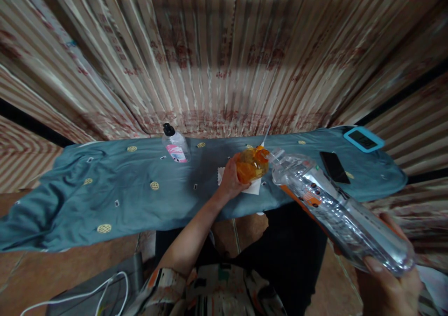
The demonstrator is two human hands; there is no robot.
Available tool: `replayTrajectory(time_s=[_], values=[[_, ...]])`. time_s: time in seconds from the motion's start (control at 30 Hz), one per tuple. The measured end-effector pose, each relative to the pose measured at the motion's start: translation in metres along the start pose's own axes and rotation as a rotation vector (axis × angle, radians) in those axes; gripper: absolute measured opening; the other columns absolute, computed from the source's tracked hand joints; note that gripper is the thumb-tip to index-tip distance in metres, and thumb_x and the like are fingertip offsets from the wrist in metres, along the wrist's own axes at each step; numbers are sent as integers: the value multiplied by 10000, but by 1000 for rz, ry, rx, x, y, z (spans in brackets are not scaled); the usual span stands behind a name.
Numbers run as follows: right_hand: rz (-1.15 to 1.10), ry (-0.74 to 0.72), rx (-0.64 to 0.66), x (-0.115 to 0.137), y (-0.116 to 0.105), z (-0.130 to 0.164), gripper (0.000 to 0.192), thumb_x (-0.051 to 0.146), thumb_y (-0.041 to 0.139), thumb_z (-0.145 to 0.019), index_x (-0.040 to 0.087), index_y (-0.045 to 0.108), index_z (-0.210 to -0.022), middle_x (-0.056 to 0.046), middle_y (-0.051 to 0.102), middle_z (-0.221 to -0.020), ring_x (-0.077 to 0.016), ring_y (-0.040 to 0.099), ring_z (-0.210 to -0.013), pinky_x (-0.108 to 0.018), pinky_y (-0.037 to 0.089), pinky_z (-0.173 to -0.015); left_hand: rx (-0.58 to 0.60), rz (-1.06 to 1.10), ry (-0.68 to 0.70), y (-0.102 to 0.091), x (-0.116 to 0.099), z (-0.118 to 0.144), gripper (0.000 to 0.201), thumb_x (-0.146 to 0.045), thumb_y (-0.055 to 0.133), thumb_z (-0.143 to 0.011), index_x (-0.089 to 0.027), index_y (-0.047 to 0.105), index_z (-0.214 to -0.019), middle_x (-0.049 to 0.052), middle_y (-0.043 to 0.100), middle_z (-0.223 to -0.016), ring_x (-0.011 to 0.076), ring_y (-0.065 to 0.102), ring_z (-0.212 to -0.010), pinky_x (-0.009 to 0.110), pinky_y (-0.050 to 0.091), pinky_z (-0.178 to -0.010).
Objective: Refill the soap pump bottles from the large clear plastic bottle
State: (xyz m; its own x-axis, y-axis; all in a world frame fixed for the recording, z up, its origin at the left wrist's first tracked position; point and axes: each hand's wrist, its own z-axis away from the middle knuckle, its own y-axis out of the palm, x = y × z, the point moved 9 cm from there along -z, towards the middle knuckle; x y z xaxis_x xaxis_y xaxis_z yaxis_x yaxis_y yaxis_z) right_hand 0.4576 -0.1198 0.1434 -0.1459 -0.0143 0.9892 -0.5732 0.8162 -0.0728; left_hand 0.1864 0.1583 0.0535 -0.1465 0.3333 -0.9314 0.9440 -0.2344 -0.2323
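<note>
My left hand (231,179) is closed round a small orange translucent bottle (252,166), tilted with its opening to the right. A large clear plastic bottle (336,208) with an orange and silver label lies slanted in my right hand (388,264), which grips it near its base. The clear bottle's neck meets the orange bottle's mouth. Whether liquid runs between them, I cannot tell. Under the orange bottle is a white paper napkin (252,188), partly hidden. Behind it a thin pale stick or straw (266,134) points up.
A clear pump bottle (176,145) with a black top stands left of centre on the teal cloth (133,190). To the right lie a black phone (334,167) and a blue-framed digital clock (364,139). Pleated curtains rise behind the table. A white cable (80,297) hangs at the lower left.
</note>
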Motion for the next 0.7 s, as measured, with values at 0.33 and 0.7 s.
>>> replayTrajectory(time_s=[0.33,0.7], values=[[-51,-8,-8,12,9,5,1074,543,972,-536,349,666,-1547,-116,671,-1467,-547,537,-1442,-891,217,-1258,13,-1,16,2,0,-1,1027,-202,968,-633,-228,487,-1540,152,625,-1556,401,586,-1489,640,432,-1335],[-23,-22,12,-5,-2,-8,1020,561,955,-502,334,703,-1465,-100,685,-1416,-422,679,-1217,-734,483,-1168,1,16,0,1,9,1,1041,-191,953,-641,-228,470,-1563,158,614,-1575,381,594,-1479,624,444,-1321]])
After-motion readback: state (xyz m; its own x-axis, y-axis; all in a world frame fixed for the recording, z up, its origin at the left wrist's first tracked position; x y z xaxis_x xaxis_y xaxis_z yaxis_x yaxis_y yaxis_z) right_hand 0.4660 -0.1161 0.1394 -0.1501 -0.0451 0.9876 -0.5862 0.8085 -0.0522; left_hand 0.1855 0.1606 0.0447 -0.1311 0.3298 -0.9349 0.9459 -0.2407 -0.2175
